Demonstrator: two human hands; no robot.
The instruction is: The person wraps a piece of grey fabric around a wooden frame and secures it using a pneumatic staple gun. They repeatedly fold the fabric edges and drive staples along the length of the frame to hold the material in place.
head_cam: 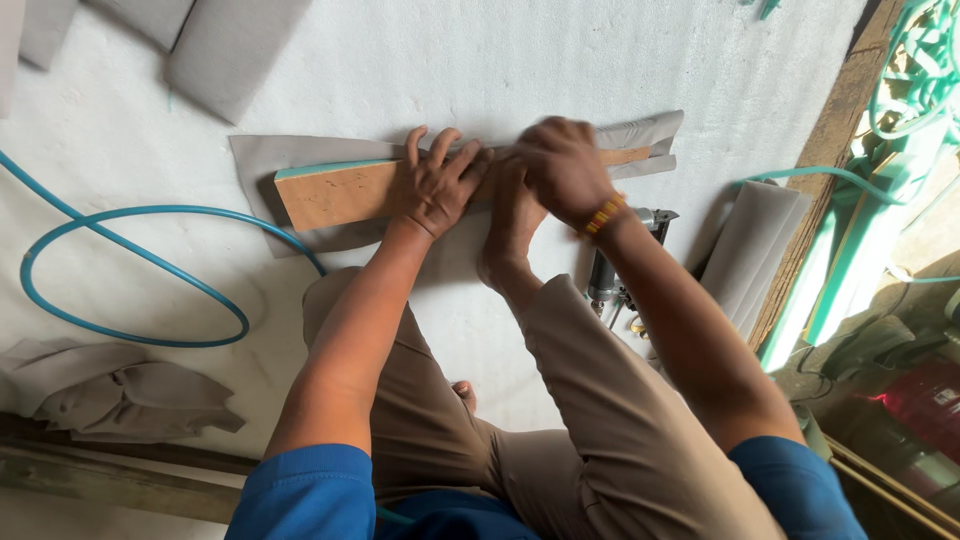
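Note:
A long wooden board (335, 195) with a teal foam edge lies on a strip of grey fabric (262, 155) spread on the white padded surface. My left hand (436, 182) presses flat on the board near its middle, fingers spread. My right hand (562, 165), with an orange bead bracelet on the wrist, is curled over the board's right part and pulls the grey fabric over its edge. My bare foot (508, 228) rests against the board between the hands.
A blue air hose (130, 262) loops at left. A pneumatic stapler (606, 275) lies by my right knee. Folded grey fabric pieces (748, 250) lie at right, more cloth (130, 395) at lower left, grey cushions (235, 50) at top. Wooden edge (820, 150) at right.

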